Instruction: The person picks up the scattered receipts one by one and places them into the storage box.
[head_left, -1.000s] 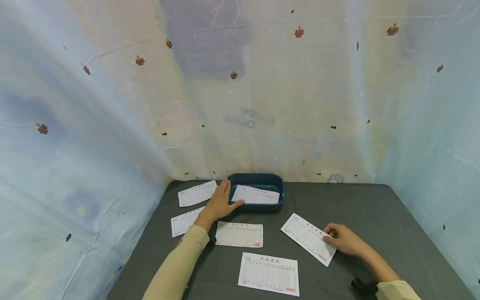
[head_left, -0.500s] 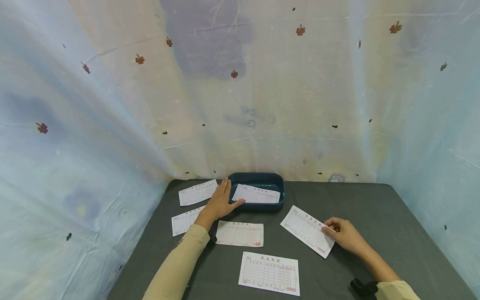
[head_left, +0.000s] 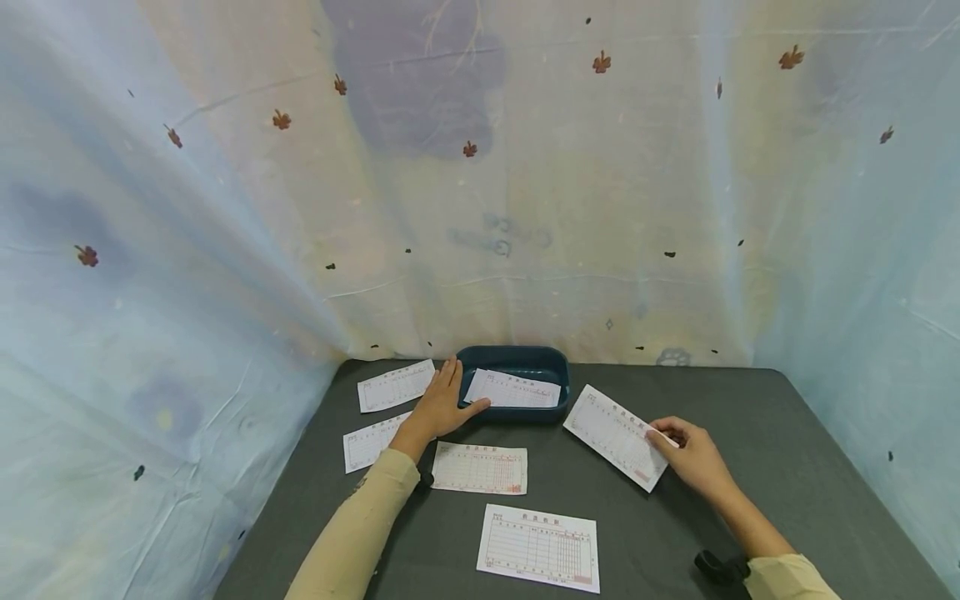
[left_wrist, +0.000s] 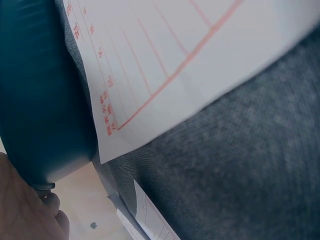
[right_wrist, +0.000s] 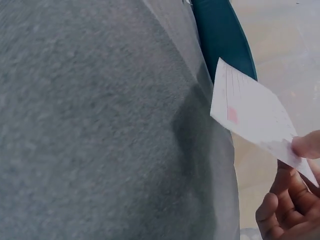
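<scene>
A dark teal tray (head_left: 513, 360) stands at the back of the grey table, with a white printed slip (head_left: 513, 389) lying in it. My left hand (head_left: 444, 405) rests flat against the tray's left wall, fingers straight, thumb by the front rim. My right hand (head_left: 678, 446) pinches the right end of another slip (head_left: 615, 436) and holds it lifted off the table, just right of the tray. In the right wrist view the lifted slip (right_wrist: 252, 116) hangs above the cloth near the tray (right_wrist: 222, 37). The left wrist view shows the tray wall (left_wrist: 40, 95) beside a slip (left_wrist: 165, 60).
More slips lie on the grey table (head_left: 750, 417): two at the back left (head_left: 394, 386) (head_left: 369, 442), one in front of the tray (head_left: 480, 468), one near the front edge (head_left: 538, 547). Pale printed fabric walls (head_left: 480, 183) close in the table on three sides.
My right hand has lifted its slip off the table and carried it back and a little left, toward the tray. The left hand has stayed put.
</scene>
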